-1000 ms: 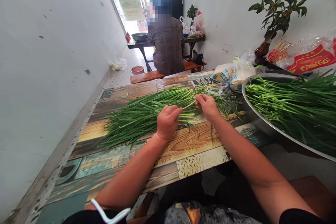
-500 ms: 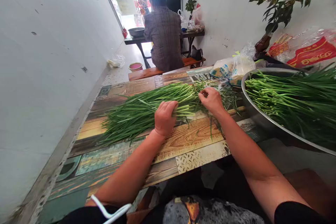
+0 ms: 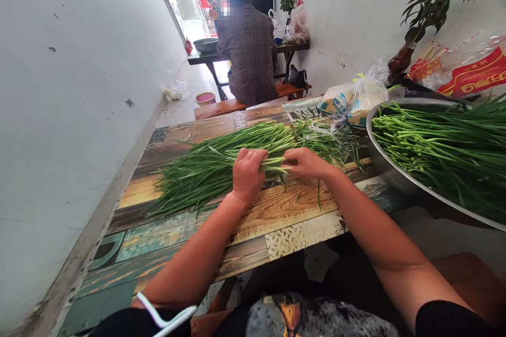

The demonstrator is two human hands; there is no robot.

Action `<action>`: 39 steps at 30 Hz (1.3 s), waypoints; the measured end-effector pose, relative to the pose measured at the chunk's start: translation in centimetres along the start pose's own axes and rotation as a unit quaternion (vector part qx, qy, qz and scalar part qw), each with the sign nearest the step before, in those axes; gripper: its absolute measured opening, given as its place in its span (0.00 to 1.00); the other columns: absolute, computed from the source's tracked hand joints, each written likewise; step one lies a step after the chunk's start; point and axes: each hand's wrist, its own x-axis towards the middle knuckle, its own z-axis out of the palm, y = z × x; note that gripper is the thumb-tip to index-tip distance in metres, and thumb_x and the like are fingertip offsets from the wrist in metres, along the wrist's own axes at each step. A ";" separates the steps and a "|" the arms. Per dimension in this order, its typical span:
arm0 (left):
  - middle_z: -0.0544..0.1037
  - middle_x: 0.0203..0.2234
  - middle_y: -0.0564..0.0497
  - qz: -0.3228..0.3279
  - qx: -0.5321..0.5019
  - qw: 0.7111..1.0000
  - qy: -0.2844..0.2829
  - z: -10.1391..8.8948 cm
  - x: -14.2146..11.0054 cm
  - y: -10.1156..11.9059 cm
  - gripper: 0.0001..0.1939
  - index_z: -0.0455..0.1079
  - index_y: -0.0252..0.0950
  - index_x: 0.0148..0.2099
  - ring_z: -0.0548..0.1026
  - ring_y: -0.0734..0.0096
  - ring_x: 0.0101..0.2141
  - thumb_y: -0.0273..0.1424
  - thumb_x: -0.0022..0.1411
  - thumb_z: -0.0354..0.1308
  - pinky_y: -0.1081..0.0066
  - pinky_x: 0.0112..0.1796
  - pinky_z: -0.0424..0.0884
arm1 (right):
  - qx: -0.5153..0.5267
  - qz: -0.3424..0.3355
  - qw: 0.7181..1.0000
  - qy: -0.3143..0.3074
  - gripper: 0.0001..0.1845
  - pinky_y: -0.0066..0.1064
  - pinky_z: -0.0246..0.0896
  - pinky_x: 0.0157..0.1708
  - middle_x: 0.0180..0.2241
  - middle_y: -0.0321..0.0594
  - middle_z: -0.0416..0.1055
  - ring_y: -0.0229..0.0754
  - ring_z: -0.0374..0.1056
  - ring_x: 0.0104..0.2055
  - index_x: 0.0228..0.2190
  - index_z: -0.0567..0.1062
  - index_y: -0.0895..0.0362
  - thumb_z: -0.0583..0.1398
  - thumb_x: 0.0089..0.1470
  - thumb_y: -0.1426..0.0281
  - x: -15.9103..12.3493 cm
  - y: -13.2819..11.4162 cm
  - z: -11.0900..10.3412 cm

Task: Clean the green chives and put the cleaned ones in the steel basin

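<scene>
A long bunch of green chives (image 3: 205, 166) lies across the patterned wooden table (image 3: 284, 210), leaf tips to the left, pale stem ends to the right. My left hand (image 3: 247, 176) is closed over the bunch near its stem ends. My right hand (image 3: 306, 163) pinches the stem ends just right of my left hand, fingers pressed together on them. A loose heap of trimmings and thin stalks (image 3: 328, 142) lies behind my right hand.
A big metal basin (image 3: 389, 176) full of chives stands at the right. Behind it are a plastic bag (image 3: 351, 102), red packets (image 3: 474, 73) and a potted plant (image 3: 427, 0). A person in a plaid shirt (image 3: 251, 52) sits on a bench at a far table. A white wall runs along the left.
My right hand has come down and left from the heap behind the bunch onto the stem ends beside my left hand. My left hand has stayed on the bunch.
</scene>
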 end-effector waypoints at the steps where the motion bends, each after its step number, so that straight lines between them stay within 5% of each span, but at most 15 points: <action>1: 0.78 0.34 0.48 0.003 0.000 1.000 -0.019 -0.1 0.0 0.0 0.09 0.70 0.37 0.41 0.70 0.63 0.38 0.29 0.64 0.48 0.64 0.42 0.62 | 0.021 -0.001 1.000 0.023 0.09 0.25 0.50 0.27 0.23 0.36 0.68 0.32 0.59 0.25 0.25 0.76 0.62 0.59 0.50 0.68 0.0 0.1 -0.1; 9: 0.78 0.35 0.48 0.026 -0.005 0.990 -0.135 -0.2 0.0 0.2 0.11 0.69 0.38 0.44 0.69 0.62 0.39 0.29 0.64 0.47 0.62 0.42 0.56 | 0.090 0.064 0.983 0.145 0.13 0.24 0.48 0.24 0.19 0.33 0.66 0.31 0.57 0.23 0.23 0.76 0.62 0.60 0.47 0.64 0.6 0.4 1.2; 14: 0.77 0.30 0.51 -0.027 -0.001 0.992 -0.127 -0.4 0.2 0.5 0.11 0.69 0.39 0.37 0.69 0.64 0.36 0.30 0.65 0.45 0.62 0.39 0.53 | 0.171 0.115 0.963 0.175 0.17 0.25 0.44 0.20 0.15 0.31 0.62 0.30 0.52 0.19 0.19 0.74 0.61 0.63 0.43 0.58 0.8 0.7 1.2; 20: 0.75 0.27 0.51 -0.088 -0.024 0.988 -0.129 -0.1 0.4 0.2 0.13 0.68 0.38 0.32 0.69 0.66 0.34 0.33 0.67 0.45 0.65 0.37 0.54 | 0.296 0.187 0.900 0.260 0.21 0.24 0.45 0.17 0.13 0.32 0.62 0.30 0.53 0.16 0.18 0.72 0.60 0.63 0.42 0.53 0.8 1.8 -0.3; 23: 0.76 0.28 0.51 -0.100 -0.037 0.986 -0.126 0.0 0.5 0.2 0.13 0.68 0.38 0.32 0.70 0.66 0.34 0.33 0.66 0.46 0.66 0.38 0.55 | 0.323 0.216 0.891 0.236 0.26 0.25 0.46 0.16 0.14 0.35 0.64 0.30 0.55 0.16 0.18 0.71 0.60 0.59 0.45 0.48 0.7 1.8 -0.6; 27: 0.77 0.30 0.51 -0.104 -0.042 0.986 -0.125 -0.1 0.5 0.3 0.11 0.69 0.38 0.34 0.70 0.66 0.36 0.33 0.66 0.47 0.66 0.39 0.55 | 0.285 0.125 0.940 0.142 0.23 0.24 0.49 0.19 0.19 0.34 0.67 0.30 0.57 0.19 0.26 0.76 0.60 0.60 0.47 0.51 0.7 1.1 0.2; 30: 0.77 0.30 0.51 -0.103 -0.034 0.986 -0.125 -0.1 0.5 0.4 0.12 0.68 0.38 0.33 0.70 0.66 0.36 0.33 0.66 0.47 0.66 0.39 0.55 | 0.241 0.086 0.957 0.137 0.18 0.24 0.48 0.20 0.18 0.31 0.63 0.29 0.54 0.20 0.24 0.76 0.61 0.63 0.45 0.56 0.7 1.0 0.6; 36: 0.76 0.28 0.51 -0.110 -0.049 0.989 -0.090 -0.1 0.5 0.3 0.12 0.68 0.37 0.33 0.70 0.66 0.34 0.33 0.66 0.47 0.66 0.39 0.57 | 0.329 0.150 0.904 0.230 0.18 0.24 0.47 0.17 0.16 0.29 0.62 0.29 0.53 0.18 0.22 0.73 0.60 0.65 0.40 0.58 0.7 1.7 -0.2; 39: 0.75 0.27 0.51 -0.111 -0.058 0.989 -0.084 0.0 0.5 0.1 0.12 0.68 0.37 0.33 0.69 0.67 0.33 0.34 0.66 0.47 0.67 0.38 0.58 | 0.352 0.158 0.901 0.197 0.19 0.23 0.51 0.17 0.18 0.31 0.65 0.29 0.57 0.18 0.23 0.73 0.60 0.65 0.40 0.56 0.6 1.5 -0.5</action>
